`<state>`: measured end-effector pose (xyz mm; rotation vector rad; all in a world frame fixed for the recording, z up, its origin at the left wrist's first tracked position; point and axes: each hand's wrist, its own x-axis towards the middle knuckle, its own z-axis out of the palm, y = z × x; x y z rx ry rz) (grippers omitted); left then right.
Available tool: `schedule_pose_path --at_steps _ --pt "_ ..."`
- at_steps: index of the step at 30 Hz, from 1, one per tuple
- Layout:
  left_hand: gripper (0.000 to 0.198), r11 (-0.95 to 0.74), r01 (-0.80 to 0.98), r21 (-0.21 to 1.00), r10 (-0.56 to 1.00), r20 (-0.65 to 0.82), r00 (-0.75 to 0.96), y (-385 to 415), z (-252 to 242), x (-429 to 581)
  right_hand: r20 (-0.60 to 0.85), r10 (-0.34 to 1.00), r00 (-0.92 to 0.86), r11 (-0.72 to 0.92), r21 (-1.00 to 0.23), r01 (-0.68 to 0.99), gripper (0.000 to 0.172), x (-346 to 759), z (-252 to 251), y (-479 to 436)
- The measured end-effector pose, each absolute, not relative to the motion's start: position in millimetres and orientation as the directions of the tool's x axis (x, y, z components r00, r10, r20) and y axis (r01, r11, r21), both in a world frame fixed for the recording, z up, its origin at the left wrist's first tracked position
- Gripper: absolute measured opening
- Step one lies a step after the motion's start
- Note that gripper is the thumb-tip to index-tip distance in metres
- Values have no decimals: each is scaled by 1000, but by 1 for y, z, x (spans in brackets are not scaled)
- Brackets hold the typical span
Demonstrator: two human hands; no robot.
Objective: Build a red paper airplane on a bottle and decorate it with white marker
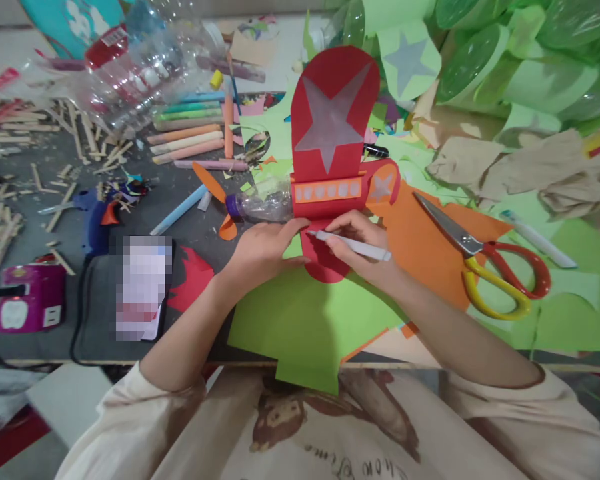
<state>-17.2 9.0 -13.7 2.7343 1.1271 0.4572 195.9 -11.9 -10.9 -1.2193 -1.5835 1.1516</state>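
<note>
My right hand (357, 243) is closed around a white marker (363, 249), its tip against the lower red paper wing (330, 263) of a toy plane. My left hand (267, 250) lies at that wing's left edge, thumb and forefinger apart. The plane's body is a clear plastic bottle (267, 202) wrapped in red paper, with a purple cap and an orange paper propeller (215, 190). A strip of pale window shapes (327, 191) runs along it. Its upper wing (333, 107) bears a grey star; a smaller star marks the tail (383, 185).
Green paper (280, 313) lies beneath the plane. Red-and-yellow scissors (480, 250) rest on orange paper (420, 247) at right. On the left are a phone (145, 287), a blue glue gun (94, 217) and wooden sticks (5, 240). Plastic bottles (145, 73) and coloured sticks (190, 140) lie behind.
</note>
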Motion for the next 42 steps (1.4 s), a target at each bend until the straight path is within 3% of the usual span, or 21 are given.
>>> schedule_pose_path --at_steps 18,30,42 --pt "54 -628 742 234 768 34 639 10 -12 -16 63 959 -277 163 -920 355 17 196 -5 -11" --pt "58 -646 726 235 756 68 651 9 -14 -17 33 944 -330 163 -913 375 12 196 -6 -9" --pt "55 -601 755 262 779 -21 627 10 -11 -15 5 964 -267 109 -920 378 16 200 -4 -12"
